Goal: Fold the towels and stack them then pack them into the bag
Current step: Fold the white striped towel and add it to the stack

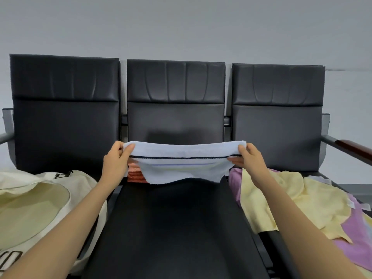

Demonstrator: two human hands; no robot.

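Left hand (115, 159) and right hand (249, 158) each pinch one end of a pale blue, dark-striped terry towel (181, 168), stretched between them, with a folded orange towel stack (134, 173) partly hidden behind it. The hanging edge sags unevenly, so laying it down like this could skew the fold.

Counts along the bench
I counted three black seats (175, 228), one cream bag (30, 208) left, one striped towel (185, 166), one yellow towel (291, 202) right; orange folded towels (134, 173) and purple towels (358, 222), numbers unclear.
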